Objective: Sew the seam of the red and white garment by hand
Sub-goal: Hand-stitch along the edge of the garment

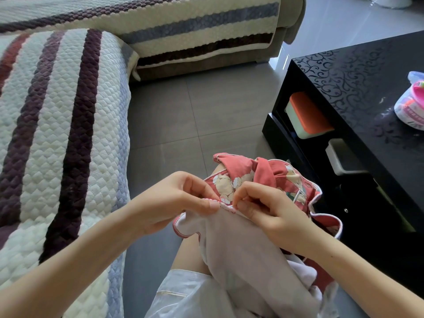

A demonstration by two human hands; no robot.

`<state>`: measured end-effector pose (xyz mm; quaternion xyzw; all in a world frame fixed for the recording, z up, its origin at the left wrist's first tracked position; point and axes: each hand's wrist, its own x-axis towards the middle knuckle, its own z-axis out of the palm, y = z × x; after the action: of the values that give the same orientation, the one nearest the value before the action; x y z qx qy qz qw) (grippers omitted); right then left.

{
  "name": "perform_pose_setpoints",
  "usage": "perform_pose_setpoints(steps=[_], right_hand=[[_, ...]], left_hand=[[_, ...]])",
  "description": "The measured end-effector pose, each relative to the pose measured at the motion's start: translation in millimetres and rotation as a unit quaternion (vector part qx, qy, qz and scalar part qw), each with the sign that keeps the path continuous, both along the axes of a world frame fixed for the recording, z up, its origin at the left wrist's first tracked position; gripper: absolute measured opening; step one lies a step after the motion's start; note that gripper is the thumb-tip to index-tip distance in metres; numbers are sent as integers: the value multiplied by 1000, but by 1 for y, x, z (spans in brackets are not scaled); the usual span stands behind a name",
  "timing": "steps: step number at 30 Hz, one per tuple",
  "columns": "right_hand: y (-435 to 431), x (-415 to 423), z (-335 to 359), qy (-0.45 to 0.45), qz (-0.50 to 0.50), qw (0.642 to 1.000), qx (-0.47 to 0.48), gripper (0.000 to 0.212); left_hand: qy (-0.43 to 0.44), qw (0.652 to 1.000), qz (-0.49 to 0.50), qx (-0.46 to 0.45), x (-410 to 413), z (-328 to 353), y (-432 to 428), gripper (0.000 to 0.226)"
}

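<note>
The red garment (270,180) with white flower print and a white lining lies bunched over my lap, low in the middle of the view. My left hand (183,200) pinches its piped seam edge (226,208) between thumb and fingers. My right hand (266,207) pinches the same edge just to the right, thumb and forefinger pressed together. The two hands are almost touching at the seam. A needle or thread between the right fingertips is too small to make out.
A sofa with a striped quilted cover (64,134) runs along the left and back. A glossy black coffee table (367,99) stands at the right, with a plastic tub (410,106) on top and an orange-lidded box (307,115) on its shelf. Grey floor tiles (195,115) lie between.
</note>
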<state>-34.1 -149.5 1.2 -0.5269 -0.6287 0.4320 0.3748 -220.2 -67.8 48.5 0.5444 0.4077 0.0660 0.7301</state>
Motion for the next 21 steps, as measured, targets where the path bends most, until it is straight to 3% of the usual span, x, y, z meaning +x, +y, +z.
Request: perform_pose_setpoints(steps=[7,21], right_hand=[[2,-2,2,77,14,996,-29,19],[-1,-3,5,145,6,988,-61,13]], left_hand=[[-18,1000,-12,-6,0,1,0,7],[-30,1000,-6,-6,4,5,-3,9]])
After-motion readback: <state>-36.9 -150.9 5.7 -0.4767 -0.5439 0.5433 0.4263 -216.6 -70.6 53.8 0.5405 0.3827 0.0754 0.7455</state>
